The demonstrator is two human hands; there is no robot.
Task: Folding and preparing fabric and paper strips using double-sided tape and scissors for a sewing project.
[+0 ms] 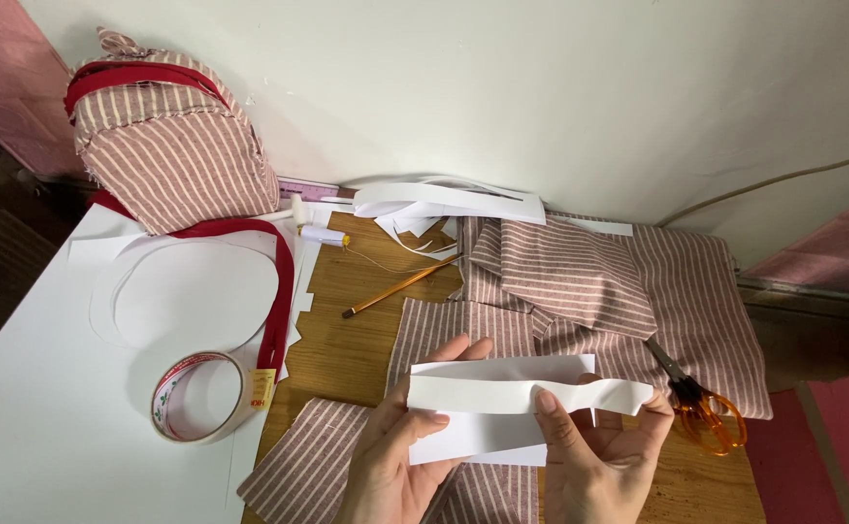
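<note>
Both hands pinch a white paper strip (522, 393) between them — the left hand (400, 466) grips its near end, the right hand (594, 456) its wavy far end, thumb on top. A second white sheet (488, 442) lies just behind it. Beneath the hands striped fabric pieces (308, 466) cover the wooden surface (366, 349); orange-handled scissors (701, 408) rest just right of the right hand, a tape roll (206, 398) to the left.

White paper strips (502, 398) are held between the left hand (395, 456) and right hand (594, 461) above striped fabric pieces (444, 330) on the bench (347, 354). Orange-handled scissors (701, 408) lie right; a tape roll (206, 396) lies left.
</note>
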